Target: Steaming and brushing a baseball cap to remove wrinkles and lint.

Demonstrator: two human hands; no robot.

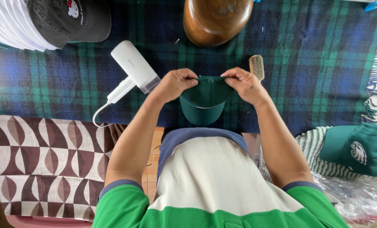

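Note:
A dark green cap point(204, 100) is held up over a blue and green plaid blanket point(306, 63), its brim pointing toward me. My left hand point(175, 83) pinches the cap's back edge on the left side. On the right side, my right hand point(244, 84) pinches the same edge. Both hands have fingers curled tight on the fabric. The cap's crown is mostly hidden behind my fingers.
A white handheld steamer point(133, 67) with a cord lies left of the hands. A wooden head-shaped block point(216, 19) stands behind, a bristle brush point(257, 66) beside it. A black cap point(72, 19) tops a white stack at far left. Another green cap point(359, 148) lies at right.

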